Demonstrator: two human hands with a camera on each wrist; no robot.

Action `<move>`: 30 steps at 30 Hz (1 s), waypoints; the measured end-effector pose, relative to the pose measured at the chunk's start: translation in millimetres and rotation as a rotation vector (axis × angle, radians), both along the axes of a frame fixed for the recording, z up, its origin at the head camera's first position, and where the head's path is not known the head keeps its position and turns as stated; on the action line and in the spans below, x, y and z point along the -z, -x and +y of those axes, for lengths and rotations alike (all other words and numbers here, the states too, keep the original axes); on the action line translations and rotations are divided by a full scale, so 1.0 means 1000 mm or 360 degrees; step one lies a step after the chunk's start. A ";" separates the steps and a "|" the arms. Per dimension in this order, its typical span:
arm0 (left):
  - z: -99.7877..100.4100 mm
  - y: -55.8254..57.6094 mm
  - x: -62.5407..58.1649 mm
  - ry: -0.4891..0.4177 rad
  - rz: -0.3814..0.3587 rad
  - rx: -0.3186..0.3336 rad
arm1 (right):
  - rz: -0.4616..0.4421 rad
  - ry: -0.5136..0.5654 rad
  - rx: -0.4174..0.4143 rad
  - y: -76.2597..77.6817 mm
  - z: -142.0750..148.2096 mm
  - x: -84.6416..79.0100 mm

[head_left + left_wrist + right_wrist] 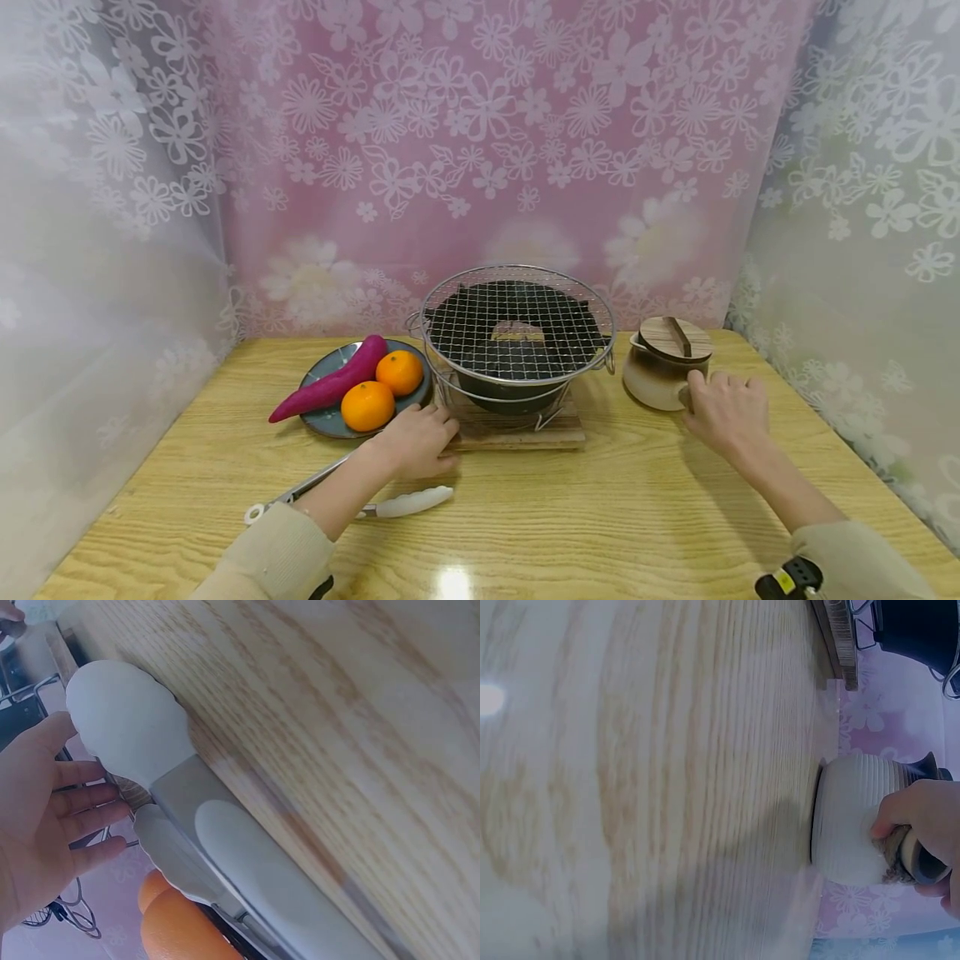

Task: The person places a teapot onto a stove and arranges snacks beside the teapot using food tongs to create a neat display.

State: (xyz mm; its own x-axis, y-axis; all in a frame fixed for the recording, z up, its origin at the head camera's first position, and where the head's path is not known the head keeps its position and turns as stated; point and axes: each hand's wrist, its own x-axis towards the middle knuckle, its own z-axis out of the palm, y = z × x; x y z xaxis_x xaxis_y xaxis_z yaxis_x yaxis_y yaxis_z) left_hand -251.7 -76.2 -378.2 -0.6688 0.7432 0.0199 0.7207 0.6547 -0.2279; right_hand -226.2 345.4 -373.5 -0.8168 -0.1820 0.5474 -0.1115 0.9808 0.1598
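My right hand [729, 412] grips the side handle of a small brown and cream ceramic pot [651, 379] with a spout and a wooden lid [675, 337]. In the right wrist view, twine wraps the base of the handle [896, 855], and the pot stands at the table's surface. My left hand [420, 437], fingers extended and holding nothing, is between the plate and the wooden board [517, 437] under the grill. The left wrist view shows kitchen tongs [127, 724] with white tips close beside the left fingers; whether they touch is unclear.
A round tabletop grill [517, 325] with a wire mesh stands at the centre back. Left of it, a dark blue plate [318, 423] bears a purple sweet potato [333, 385] and two oranges [367, 406]. Flowered curtains [480, 150] surround the wooden table [570, 525].
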 end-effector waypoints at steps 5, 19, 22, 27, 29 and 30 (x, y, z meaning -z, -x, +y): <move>0.000 0.000 -0.002 0.0008 -0.0024 -0.0009 | 0.0139 -0.0006 -0.0096 0.001 0.003 0.002; -0.001 -0.001 -0.002 0.0017 -0.0027 -0.0007 | 0.0103 -0.0050 -0.0131 -0.002 0.009 -0.002; -0.001 -0.001 -0.002 0.0014 -0.0025 -0.0009 | 0.0094 -0.0053 -0.0122 -0.002 0.010 -0.006; -0.001 -0.001 -0.002 0.0010 -0.0023 -0.0011 | 0.0091 -0.0081 -0.0105 -0.003 0.011 -0.013; -0.001 -0.001 -0.002 0.0009 -0.0021 -0.0011 | 0.0094 -0.0084 -0.0111 -0.003 0.012 -0.015; -0.001 -0.001 -0.002 0.0008 -0.0020 -0.0010 | 0.0094 -0.0088 -0.0113 -0.003 0.012 -0.016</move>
